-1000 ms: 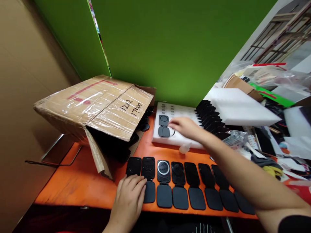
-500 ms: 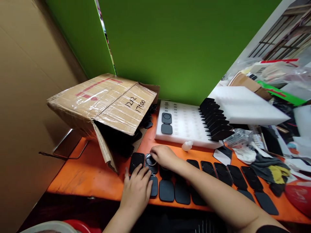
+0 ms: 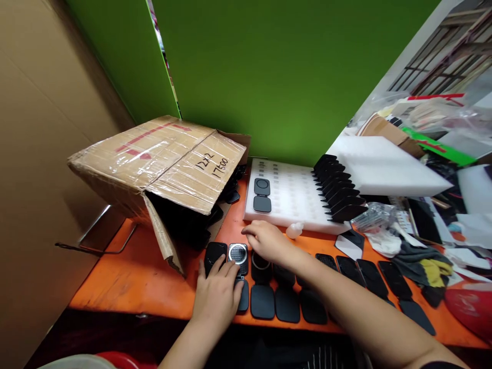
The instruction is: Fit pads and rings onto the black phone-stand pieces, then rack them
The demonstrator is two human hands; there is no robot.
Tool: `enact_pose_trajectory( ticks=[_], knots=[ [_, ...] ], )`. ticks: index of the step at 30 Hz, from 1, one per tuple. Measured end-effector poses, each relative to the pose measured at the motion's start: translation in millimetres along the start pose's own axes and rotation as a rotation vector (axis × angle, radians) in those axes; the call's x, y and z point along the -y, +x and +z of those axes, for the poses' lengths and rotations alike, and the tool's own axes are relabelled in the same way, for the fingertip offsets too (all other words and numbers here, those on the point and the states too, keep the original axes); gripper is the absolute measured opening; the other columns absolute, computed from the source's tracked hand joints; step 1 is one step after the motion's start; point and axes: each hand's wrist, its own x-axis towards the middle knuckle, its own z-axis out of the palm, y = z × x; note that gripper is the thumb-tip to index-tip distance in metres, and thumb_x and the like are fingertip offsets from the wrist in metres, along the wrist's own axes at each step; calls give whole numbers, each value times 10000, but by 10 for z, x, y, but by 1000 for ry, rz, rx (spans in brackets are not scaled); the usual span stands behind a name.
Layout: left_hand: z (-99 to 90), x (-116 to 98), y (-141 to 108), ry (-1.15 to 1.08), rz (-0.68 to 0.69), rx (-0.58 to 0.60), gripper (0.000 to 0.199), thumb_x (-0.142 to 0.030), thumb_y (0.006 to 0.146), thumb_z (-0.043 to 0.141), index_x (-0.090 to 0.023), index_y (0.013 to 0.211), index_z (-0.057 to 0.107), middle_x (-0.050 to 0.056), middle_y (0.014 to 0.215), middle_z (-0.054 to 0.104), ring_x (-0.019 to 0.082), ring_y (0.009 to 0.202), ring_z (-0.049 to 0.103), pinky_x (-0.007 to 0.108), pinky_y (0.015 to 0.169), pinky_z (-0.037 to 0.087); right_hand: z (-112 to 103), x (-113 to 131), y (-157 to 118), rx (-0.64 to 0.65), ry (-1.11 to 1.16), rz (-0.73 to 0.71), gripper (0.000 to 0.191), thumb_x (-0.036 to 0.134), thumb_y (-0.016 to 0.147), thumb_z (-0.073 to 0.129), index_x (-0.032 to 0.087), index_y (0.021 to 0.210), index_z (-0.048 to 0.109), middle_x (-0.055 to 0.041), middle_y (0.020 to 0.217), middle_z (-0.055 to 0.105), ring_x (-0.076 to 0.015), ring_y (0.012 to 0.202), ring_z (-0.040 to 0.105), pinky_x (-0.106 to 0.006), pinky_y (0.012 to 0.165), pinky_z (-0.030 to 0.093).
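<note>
My left hand (image 3: 216, 294) lies spread over a black folding case, its fingers resting by the hinge and on the lower black panel (image 3: 243, 296). On the case's upper panel sits a silver ring (image 3: 238, 254), around a grid-textured middle. Just above and right of that ring hovers my right hand (image 3: 269, 243), fingers loosely bent and apart, with nothing visible in them. Below it, another opened case (image 3: 262, 266) shows a ring-shaped outline. A further black panel (image 3: 215, 256) stands at the left end of the row, partly behind my left fingers.
Several opened black cases (image 3: 349, 270) line the orange table (image 3: 154, 287). A cardboard box (image 3: 169, 164) with dark pieces inside stands at the left. White foam (image 3: 288, 189) holds black panels (image 3: 340, 192). A small white bottle (image 3: 294, 230) stands before it; clutter and cloth (image 3: 413, 266) lie right.
My right hand has let go of the silver ring and lifted up and to the right. The ring now lies flat on the case. My left hand has hardly moved.
</note>
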Motion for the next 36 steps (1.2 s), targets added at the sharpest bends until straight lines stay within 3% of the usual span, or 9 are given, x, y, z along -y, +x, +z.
enact_pose_trajectory(
  ticks=[4, 8, 12, 16, 23, 27, 29, 31, 36],
  knots=[
    [-30, -26, 108, 34, 11, -15, 159, -227, 828, 553, -213, 967, 629, 76, 1030, 697, 302, 1131, 549, 654, 1021, 219, -533, -403, 110, -137, -5, 72, 299, 137, 840, 453, 199, 1021, 683, -51, 1047, 686, -178, 959, 605, -271, 843, 437],
    [3, 28, 125, 20, 55, -104, 188, -237, 835, 535, -240, 1000, 627, 53, 1063, 687, 306, 1104, 565, 655, 1010, 239, -945, -1029, 509, -140, -196, 367, 312, 196, 889, 411, 189, 1093, 648, -51, 1070, 684, -182, 971, 611, -251, 805, 443],
    [71, 203, -20, -15, 180, -274, 227, -246, 863, 490, -239, 1059, 605, 55, 1076, 667, 272, 1018, 602, 529, 924, 419, -951, -1406, 916, -33, -331, 392, 310, 143, 863, 438, 169, 1087, 651, -77, 1095, 669, -193, 980, 604, -238, 783, 431],
    [105, 428, -250, -58, 229, -378, 235, -240, 885, 470, -215, 1078, 600, 72, 1037, 658, 227, 939, 616, 398, 835, 497, -790, -1445, 1084, 36, -410, 308, 226, 180, 814, 554, 138, 993, 686, -133, 1073, 653, -234, 962, 593, -257, 767, 418],
    [92, 612, -425, -104, 140, -420, 212, -186, 883, 463, -204, 1024, 620, 71, 981, 671, 203, 891, 625, 344, 796, 524, -1024, -1253, 875, -51, -495, 281, 315, 178, 922, 378, 64, 994, 663, -182, 1010, 639, -233, 935, 583, -292, 762, 399],
    [135, 630, -394, -120, 128, -414, 202, -163, 880, 465, -192, 995, 629, 76, 988, 679, 202, 896, 624, 343, 788, 526, -1060, -828, 540, -189, -318, 227, 275, 258, 914, 451, 129, 1009, 676, -125, 1041, 663, -234, 959, 585, -309, 793, 415],
    [163, 629, -383, -118, 133, -417, 202, -153, 878, 466, -185, 993, 629, 78, 990, 681, 202, 903, 621, 348, 793, 524, -831, -479, 362, -170, -106, 131, 234, 234, 903, 476, 182, 995, 686, -73, 1013, 683, -204, 925, 603, -295, 797, 429],
    [188, 624, -379, -117, 138, -421, 201, -146, 877, 469, -179, 992, 630, 79, 988, 682, 203, 906, 618, 352, 796, 521, -461, -111, 224, -39, 77, -4, 217, 232, 901, 487, 194, 942, 697, -54, 937, 697, -177, 849, 616, -267, 755, 443],
    [226, 616, -387, -101, 122, -435, 203, -140, 871, 472, -172, 987, 634, 81, 984, 685, 207, 914, 616, 364, 808, 513, 382, 458, 179, 34, 147, -118, 216, 193, 898, 481, 167, 883, 694, -63, 853, 697, -155, 768, 614, -231, 689, 421]
  ],
)
